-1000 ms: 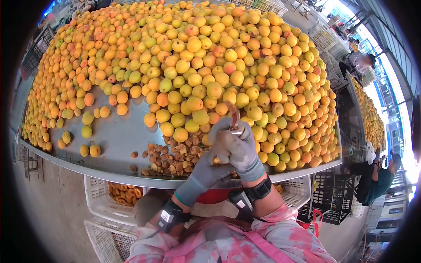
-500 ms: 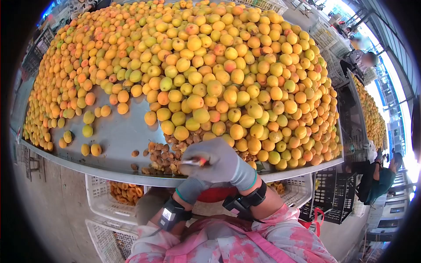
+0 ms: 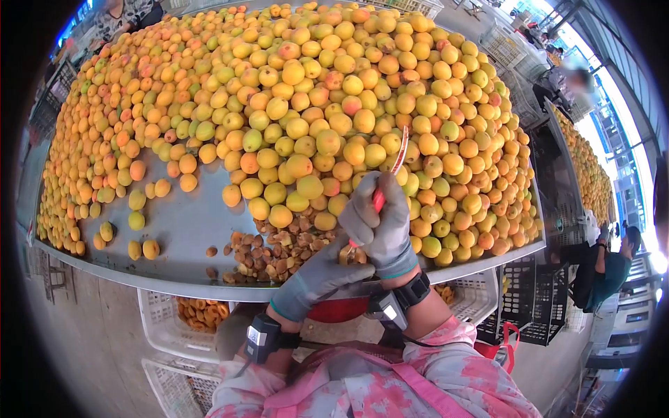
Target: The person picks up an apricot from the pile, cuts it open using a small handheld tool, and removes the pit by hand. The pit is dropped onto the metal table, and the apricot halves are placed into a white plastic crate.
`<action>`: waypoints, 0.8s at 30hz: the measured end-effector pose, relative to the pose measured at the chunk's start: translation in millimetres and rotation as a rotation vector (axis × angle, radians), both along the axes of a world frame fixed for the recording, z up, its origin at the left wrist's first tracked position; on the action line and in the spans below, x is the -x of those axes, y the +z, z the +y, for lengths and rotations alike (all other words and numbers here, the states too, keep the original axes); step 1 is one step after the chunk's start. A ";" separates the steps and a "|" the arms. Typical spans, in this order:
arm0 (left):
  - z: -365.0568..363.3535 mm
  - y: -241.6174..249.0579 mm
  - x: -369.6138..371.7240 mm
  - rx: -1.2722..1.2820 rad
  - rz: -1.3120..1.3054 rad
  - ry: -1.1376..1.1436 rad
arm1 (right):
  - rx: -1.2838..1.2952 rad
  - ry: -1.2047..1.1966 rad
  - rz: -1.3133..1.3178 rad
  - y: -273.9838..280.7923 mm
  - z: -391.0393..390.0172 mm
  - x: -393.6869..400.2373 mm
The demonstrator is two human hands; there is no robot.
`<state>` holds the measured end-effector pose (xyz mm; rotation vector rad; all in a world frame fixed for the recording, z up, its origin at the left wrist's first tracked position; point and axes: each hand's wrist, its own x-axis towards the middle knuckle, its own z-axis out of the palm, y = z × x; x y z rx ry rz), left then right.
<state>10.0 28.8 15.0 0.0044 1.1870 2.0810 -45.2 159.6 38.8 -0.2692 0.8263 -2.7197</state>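
My right hand (image 3: 383, 223), in a grey work glove, is closed round the red handle of a knife (image 3: 401, 150), its slim blade pointing up and away over the fruit. Just below and to its left, my gloved left hand (image 3: 317, 277) is curled with thumb and fingers together, touching or overlapping the right one. A small yellow-brown patch shows between its thumb and fingers; I cannot tell what it is. A large heap of apricots (image 3: 313, 125) lies in front of both hands. Beside the left hand is a pile of brown apricot pits (image 3: 261, 258) near the table's front edge.
The metal table (image 3: 188, 216) has a raised front rim. Under it stand white crates (image 3: 157, 324) with halved apricots (image 3: 202, 312), and black crates (image 3: 547, 299) at right. A seated person (image 3: 610, 268) is at right; other people are farther back.
My right hand has turned and moved up and right, so the knife blade now points away from me. My left hand, mostly hidden before, now shows beside it. The view has shifted slightly.
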 end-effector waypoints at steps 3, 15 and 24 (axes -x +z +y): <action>0.9 -20.7 1.5 0.092 0.289 0.067 | -0.058 -0.155 -0.103 9.6 10.2 -3.7; -7.7 -20.6 6.5 0.696 0.878 0.569 | -0.866 -0.515 -0.051 20.1 40.5 -11.8; -2.6 -32.4 6.3 0.598 0.847 0.633 | -1.999 -0.358 0.289 -3.2 49.5 -13.0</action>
